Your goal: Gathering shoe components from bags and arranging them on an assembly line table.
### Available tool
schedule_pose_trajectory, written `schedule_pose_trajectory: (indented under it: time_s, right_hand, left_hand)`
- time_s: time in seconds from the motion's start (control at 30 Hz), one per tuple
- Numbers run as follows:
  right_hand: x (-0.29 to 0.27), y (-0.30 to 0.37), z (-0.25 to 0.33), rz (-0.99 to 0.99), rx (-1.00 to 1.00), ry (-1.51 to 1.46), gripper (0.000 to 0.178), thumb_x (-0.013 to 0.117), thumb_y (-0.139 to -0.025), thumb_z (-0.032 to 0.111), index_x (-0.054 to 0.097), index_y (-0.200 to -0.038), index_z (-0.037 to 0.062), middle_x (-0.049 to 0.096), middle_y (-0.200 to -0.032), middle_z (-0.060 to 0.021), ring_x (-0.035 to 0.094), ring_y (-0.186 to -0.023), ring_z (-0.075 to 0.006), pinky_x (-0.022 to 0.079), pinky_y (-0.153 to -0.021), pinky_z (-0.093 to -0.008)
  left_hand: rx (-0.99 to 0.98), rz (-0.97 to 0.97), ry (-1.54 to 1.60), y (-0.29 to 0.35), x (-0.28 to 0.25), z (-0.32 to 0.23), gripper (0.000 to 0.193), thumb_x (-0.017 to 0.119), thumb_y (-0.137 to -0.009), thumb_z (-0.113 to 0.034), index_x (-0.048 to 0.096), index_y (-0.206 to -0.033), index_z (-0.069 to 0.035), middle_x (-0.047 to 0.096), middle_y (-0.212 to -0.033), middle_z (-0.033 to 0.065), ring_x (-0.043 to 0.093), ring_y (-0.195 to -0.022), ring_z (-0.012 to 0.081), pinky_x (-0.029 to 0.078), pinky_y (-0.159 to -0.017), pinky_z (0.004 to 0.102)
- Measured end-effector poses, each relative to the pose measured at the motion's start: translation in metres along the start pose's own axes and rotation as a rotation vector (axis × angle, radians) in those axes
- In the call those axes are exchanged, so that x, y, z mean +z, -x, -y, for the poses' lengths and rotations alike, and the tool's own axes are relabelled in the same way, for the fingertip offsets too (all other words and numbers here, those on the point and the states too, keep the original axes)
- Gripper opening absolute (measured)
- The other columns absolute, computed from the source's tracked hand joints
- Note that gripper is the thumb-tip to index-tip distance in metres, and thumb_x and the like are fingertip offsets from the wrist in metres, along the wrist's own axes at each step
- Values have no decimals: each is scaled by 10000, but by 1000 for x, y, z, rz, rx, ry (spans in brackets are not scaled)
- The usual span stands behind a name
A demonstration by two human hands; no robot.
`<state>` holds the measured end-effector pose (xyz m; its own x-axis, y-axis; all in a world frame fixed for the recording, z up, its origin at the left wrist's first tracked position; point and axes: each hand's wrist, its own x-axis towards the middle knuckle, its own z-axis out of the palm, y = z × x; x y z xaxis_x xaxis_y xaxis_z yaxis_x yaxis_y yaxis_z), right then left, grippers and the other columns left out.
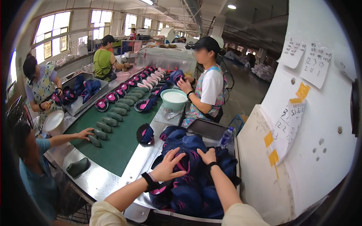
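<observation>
A heap of navy shoe uppers [184, 194] with pink trim fills the tray in front of me. My left hand [168, 167] is over the left side of this heap, its fingers spread and nothing gripped in them. Closed at the heap's middle, my right hand [207, 155] has hold of the edge of a navy shoe upper [194, 146]; part of its grip is hidden. A single navy and pink shoe upper [145, 134] rests at the edge of the green conveyor belt [128, 150], up and left of my hands.
Dark green shoe lasts [109, 121] line the belt; another last [78, 167] lies on its metal edge. A co-worker's hand [86, 133] touches the nearest lasts. A bottle [226, 136] stands at the tray's right, and a green basin [174, 101] beyond. A white panel [316, 113] rises at right.
</observation>
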<state>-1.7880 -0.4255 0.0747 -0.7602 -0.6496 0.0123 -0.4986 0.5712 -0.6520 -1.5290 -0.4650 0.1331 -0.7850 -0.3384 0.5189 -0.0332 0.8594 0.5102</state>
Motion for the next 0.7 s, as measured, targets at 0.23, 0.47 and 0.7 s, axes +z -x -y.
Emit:
schedule_pose_trajectory:
  time_s: [0.23,0.47,0.7]
  right_hand:
    - [12,41,18,234,-104,129,1019,632,-661,570,145,-1328,-27,209,-1343,-267,250,-1232,-434,246,-1020,-430]
    - [-84,182,28,198,-383,-521,591,639,-756,178,340,-1238,14,327,-1245,-189,437,-1088,-236,394,-894,-330]
    - [-253,446,11,574,-471,-521,367,576,-800,37,471,-1152,27,435,-1210,-95,492,-1050,-175,451,-810,-266]
  left_hand:
    - [-337,362,-281,62,95,70,597,508,-776,-517,438,-1240,-149,260,-1387,123,513,-1057,314,435,-860,388]
    - [-381,-61,-97,57,56,22,294,592,-716,-246,594,-958,-80,534,-1109,140,542,-966,320,447,-815,398]
    - [-263,-16,-161,83,64,47,619,626,-728,-282,393,-1239,-21,142,-1410,204,241,-1223,471,300,-989,454]
